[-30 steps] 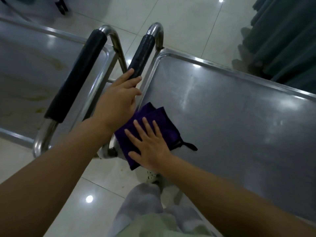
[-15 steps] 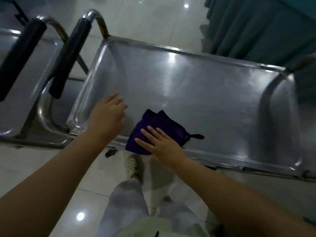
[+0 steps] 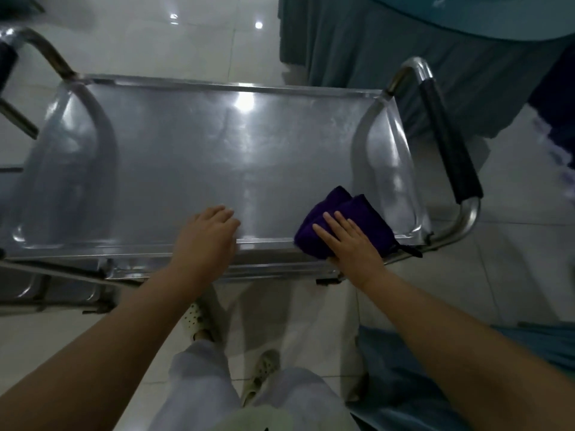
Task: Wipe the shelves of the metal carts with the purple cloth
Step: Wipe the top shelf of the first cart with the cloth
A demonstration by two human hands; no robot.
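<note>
Near: legs and pale clogs [image 3: 199, 318] on tiled floor. Left hand [image 3: 205, 241] rests flat, fingers relaxed, on cart top shelf [image 3: 193, 157] near rim. Right hand [image 3: 351, 244] presses flat on folded purple cloth [image 3: 345, 213] at shelf's near-right corner, by black-gripped handle [image 3: 448, 144]. Teal drape [image 3: 373, 42] beyond. Cloth slid rightward since earlier; second cart [image 3: 18, 88] now at left edge.

Dim, cool overhead light; glare streaks on cart shelf [image 3: 217, 157], bright spots on floor [image 3: 186, 32]. Wide-angle bending at edges, slight motion blur.
</note>
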